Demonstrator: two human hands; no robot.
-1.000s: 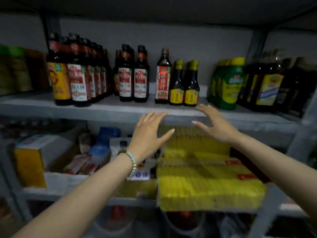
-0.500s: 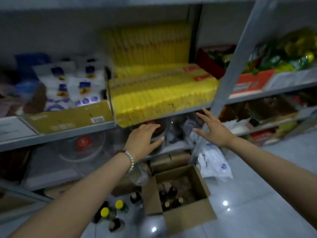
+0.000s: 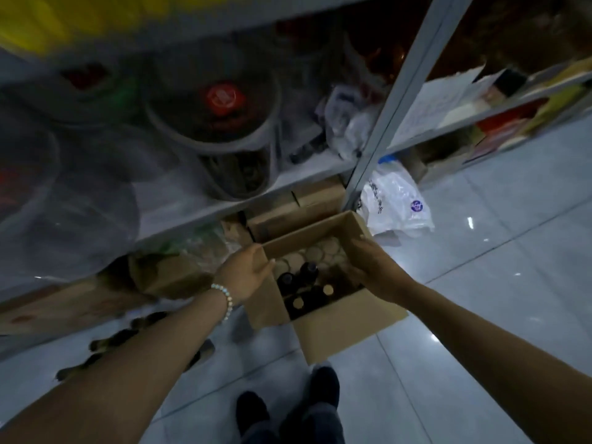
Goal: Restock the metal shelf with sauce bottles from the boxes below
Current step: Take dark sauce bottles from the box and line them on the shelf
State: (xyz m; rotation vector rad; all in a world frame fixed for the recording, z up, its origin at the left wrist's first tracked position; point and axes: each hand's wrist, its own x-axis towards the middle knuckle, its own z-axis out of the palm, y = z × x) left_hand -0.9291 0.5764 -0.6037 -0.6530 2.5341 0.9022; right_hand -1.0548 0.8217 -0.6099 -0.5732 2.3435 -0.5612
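An open cardboard box (image 3: pixel 339 328) stands on the tiled floor in front of the metal shelf (image 3: pixel 205 209). Several dark sauce bottles (image 3: pixel 298 283) stand inside it, caps up, with empty round slots behind them. My left hand (image 3: pixel 245 272), with a bead bracelet at the wrist, hovers over the box's left edge, fingers apart and empty. Over the box's right rim, my right hand (image 3: pixel 373 269) reaches in with spread fingers and holds nothing. More bottles (image 3: pixel 112 342) lie or stand on the floor to the left, partly hidden by my left forearm.
A large clear jar with a red lid label (image 3: pixel 224 133) sits on the low shelf. Other cardboard boxes (image 3: pixel 282 213) sit under it. A white plastic bag (image 3: pixel 395 200) lies beside the shelf post (image 3: pixel 381 129). My feet (image 3: pixel 288 408) stand on the floor below the box.
My view has dropped from the upper bottle shelf to the floor. Both hands have come down from the shelf edge to the open box, still empty.
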